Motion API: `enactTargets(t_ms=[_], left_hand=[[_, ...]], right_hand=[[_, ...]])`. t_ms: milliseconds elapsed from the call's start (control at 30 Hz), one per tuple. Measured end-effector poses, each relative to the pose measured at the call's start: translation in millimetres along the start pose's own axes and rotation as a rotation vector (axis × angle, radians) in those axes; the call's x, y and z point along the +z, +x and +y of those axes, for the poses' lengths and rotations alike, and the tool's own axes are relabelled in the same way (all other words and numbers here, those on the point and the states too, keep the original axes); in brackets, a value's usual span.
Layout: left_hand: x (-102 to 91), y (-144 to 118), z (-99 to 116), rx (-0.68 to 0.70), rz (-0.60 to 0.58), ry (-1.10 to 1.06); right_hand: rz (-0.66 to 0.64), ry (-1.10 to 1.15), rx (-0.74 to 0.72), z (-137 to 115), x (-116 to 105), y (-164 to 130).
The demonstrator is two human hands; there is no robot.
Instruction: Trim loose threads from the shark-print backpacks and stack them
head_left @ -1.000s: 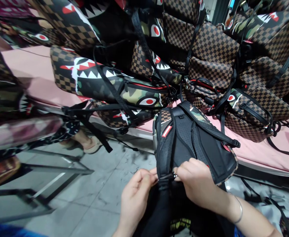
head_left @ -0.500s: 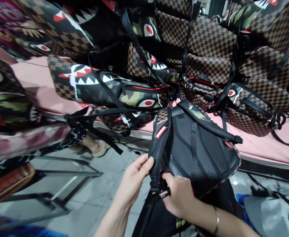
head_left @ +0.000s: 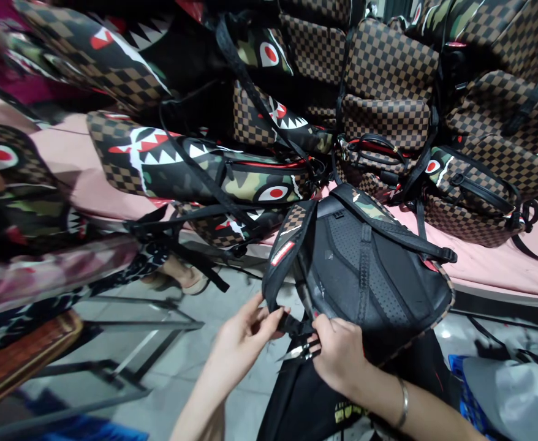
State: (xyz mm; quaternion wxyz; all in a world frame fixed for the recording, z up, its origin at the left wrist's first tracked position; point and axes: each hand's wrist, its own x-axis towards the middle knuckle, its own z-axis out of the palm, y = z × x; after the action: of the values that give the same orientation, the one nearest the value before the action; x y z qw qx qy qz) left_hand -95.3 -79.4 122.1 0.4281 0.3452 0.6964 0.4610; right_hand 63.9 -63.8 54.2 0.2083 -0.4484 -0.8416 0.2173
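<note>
Both hands, left hand [head_left: 246, 331] and right hand [head_left: 340, 352], pinch the strap [head_left: 284, 269] of a zipped-up black backpack [head_left: 370, 275].

Both forearms are showing bare with no sleeves reaching them, the left hand [head_left: 244, 337] is wearing nothing, the right hand [head_left: 342, 355] is wearing a thin silver bangle [head_left: 403, 403] sitting at the wrist.
</note>
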Motion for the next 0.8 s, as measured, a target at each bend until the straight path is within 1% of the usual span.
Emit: enactTargets(t_ms=[67,167,233,267,333,433,567,800], left_hand=[[6.0,1.6,-6.5,-0.049,0.037,-0.191],[12.1,6.9,-18.3,-0.111,0.080,-0.462],[14.6,10.7,-24.6,-0.156,0.078,-0.581],[15.8,12.2,-26.8,-0.175,0.074,-0.617],[17.9,14.1,-29.0,-0.203,0.053,-0.661],[20.2,15.0,-28.8,-0.231,0.001,-0.699],[20.6,15.3,-27.0,-0.267,-0.053,-0.704],[22.9,17.0,-25.9,-0.274,-0.091,-0.672]], right_hand=[[-0.037,0.070,-0.003,0.8,-6.3,-0.7],[-0.092,0.256,-0.034,0.9,-23.4,-0.5],[-0.070,0.339,-0.036,1.3,-35.9,2.4],[-0.035,0.345,-0.037,2.3,-40.9,5.0],[0.058,0.293,-0.063,6.1,-47.1,11.5],[0.167,0.181,-0.147,15.1,-47.4,20.3],[0.161,0.137,-0.267,23.8,-43.9,24.5],[0.128,0.048,-0.333,24.1,-43.3,28.2]])
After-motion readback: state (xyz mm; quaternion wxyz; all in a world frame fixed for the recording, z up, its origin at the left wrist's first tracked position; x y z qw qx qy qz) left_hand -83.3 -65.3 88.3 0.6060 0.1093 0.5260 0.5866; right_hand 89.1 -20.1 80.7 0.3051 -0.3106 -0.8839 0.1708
